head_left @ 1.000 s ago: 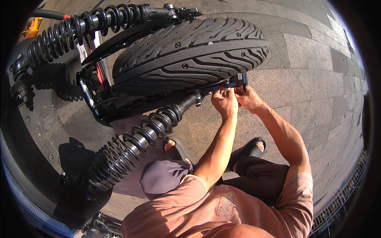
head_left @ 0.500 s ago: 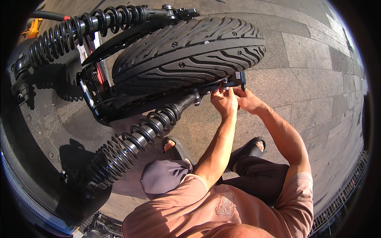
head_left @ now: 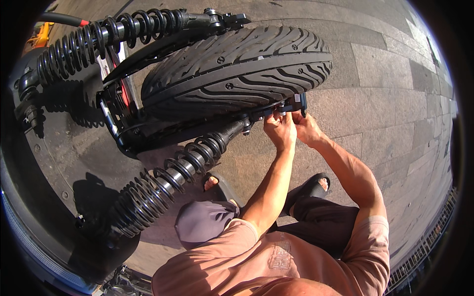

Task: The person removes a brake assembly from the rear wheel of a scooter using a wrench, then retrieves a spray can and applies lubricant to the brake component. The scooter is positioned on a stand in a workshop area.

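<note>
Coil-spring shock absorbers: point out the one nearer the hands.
The lower shock absorber, on the person's side of the tyre, its far end left of the left hand; the upper shock absorber lies beyond the tyre.

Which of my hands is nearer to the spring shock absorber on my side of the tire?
Left. Your left hand is just right of that shock absorber's upper end; your right hand is farther right, beyond the left.
</note>
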{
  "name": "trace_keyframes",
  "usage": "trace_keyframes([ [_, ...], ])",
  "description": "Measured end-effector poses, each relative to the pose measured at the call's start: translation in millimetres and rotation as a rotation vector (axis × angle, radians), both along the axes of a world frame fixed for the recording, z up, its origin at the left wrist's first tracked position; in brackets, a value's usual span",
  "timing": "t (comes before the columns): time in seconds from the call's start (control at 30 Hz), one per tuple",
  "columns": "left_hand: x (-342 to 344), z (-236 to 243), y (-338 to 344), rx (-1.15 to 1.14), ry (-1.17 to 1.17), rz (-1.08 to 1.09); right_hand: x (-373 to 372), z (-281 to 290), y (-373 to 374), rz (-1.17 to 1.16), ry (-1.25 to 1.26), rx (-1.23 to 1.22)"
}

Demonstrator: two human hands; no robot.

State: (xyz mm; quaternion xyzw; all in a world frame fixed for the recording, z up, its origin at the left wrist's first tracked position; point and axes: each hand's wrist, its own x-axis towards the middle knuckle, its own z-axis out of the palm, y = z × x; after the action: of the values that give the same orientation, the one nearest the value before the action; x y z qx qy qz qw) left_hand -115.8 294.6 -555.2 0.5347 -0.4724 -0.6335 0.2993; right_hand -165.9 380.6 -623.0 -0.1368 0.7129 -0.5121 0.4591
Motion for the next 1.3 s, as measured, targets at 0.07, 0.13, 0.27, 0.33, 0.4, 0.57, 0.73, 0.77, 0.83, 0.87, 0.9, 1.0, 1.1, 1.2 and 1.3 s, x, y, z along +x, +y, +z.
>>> trace_keyframes([
  [0.07,-0.2,-3.0,0.9,-0.075,0.002,0.005,2.1,8.1,-1.1,-0.065,-0.03,0.022],
  [0.13,-0.8,-5.0,1.7,-0.07,0.002,0.009,2.9,15.7,-2.7,-0.052,-0.009,0.018],
  [0.27,-0.5,-3.7,4.0,-0.08,-0.02,0.004,4.3,27.2,-7.8,-0.025,0.018,-0.03],
  [0.33,-1.1,-2.1,3.7,-0.09,-0.008,0.01,3.8,32.4,-9.5,-0.039,-0.065,-0.04],
  [0.4,-2.1,-0.3,2.2,-0.033,0.049,0.032,-0.4,36.9,-9.3,0.008,-0.13,-0.06],
  [0.57,-0.5,5.8,1.4,0.044,0.062,0.005,-20.7,36.5,-1.2,0.236,-0.15,0.084],
  [0.73,-3.5,3.1,2.5,-0.097,0.108,0.053,-9.4,19.0,-4.6,0.05,-0.037,0.001],
  [0.77,-3.9,1.1,2.4,-0.141,0.081,0.053,-6.7,16.0,-6.2,0.048,0.028,0.025],
  [0.83,-3.8,-3.7,1.6,-0.148,0.044,0.039,-4.0,13.1,-4.5,0.032,0.027,0.043],
  [0.87,-3.2,-6.0,1.1,-0.109,0.035,0.024,-4.2,12.8,-1.7,0.018,-0.039,0.036],
  [0.9,-2.5,-8.0,1.0,-0.071,0.026,0.01,-5.2,12.1,0.7,0.025,-0.093,-0.042],
  [1.0,1.0,-11.4,2.5,-0.036,0.012,-0.029,-12.9,6.0,4.5,0.101,-0.22,0.0],
  [1.1,2.9,-12.0,3.7,-0.017,0.085,-0.039,-17.7,-4.1,5.9,0.197,-0.114,-0.016],
  [1.2,1.8,-9.3,1.4,-0.03,-0.109,-0.101,-13.3,-13.2,5.3,0.139,-0.098,-0.068],
  [1.3,-1.3,0.0,1.2,-0.215,-0.016,-0.02,-7.3,-15.5,4.7,0.064,-0.14,-0.144],
])
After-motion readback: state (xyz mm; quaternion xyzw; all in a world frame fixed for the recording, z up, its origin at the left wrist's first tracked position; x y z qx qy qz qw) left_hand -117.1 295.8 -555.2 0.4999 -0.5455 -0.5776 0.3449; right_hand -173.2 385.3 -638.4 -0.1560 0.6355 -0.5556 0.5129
